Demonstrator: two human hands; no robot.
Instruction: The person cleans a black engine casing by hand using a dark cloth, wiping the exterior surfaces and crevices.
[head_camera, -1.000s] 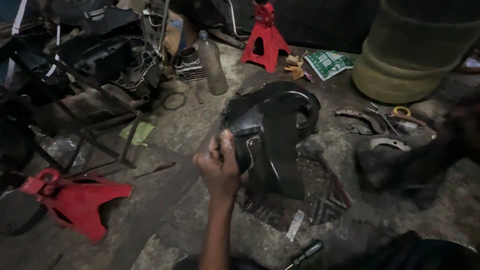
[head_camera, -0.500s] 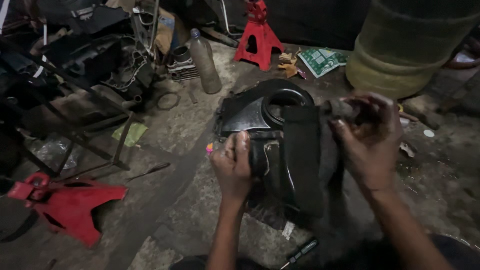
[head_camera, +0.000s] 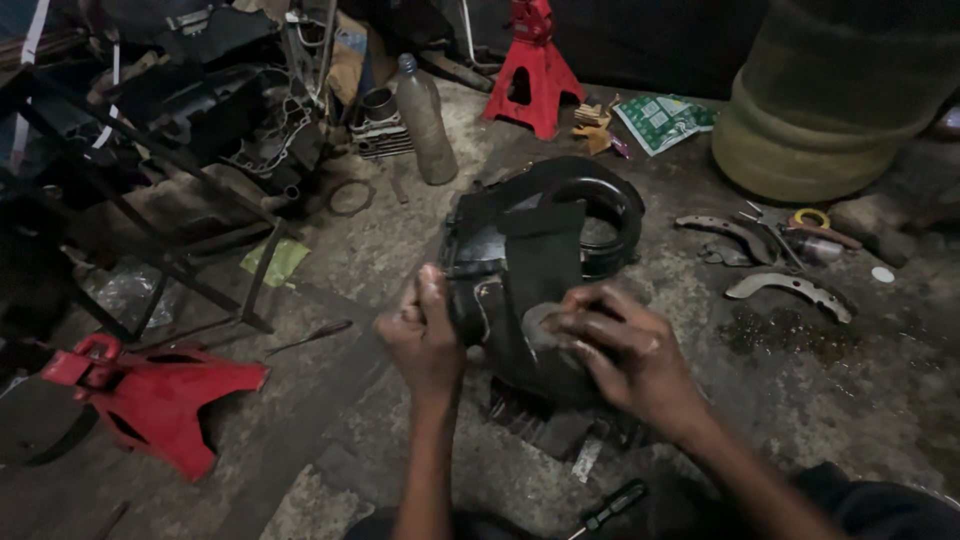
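A black plastic cover (head_camera: 540, 235) with a round opening lies tilted on the concrete floor in the middle of the head view. My left hand (head_camera: 425, 335) grips its left edge, thumb on top. My right hand (head_camera: 625, 355) presses a dark grey rag (head_camera: 545, 328) against the cover's lower face, fingers bunched on the cloth. Most of the rag is hidden under my fingers.
Two red jack stands sit on the floor, one (head_camera: 150, 395) at front left and one (head_camera: 530, 70) at the back. A plastic bottle (head_camera: 423, 120), a finned engine cylinder (head_camera: 378, 128), brake shoes (head_camera: 790, 288), a large olive drum (head_camera: 830, 100) and a screwdriver (head_camera: 610, 508) surround me.
My right hand has come down from holding the rag up at the cover's right side to pressing it on the cover's lower face. My left hand keeps its grip.
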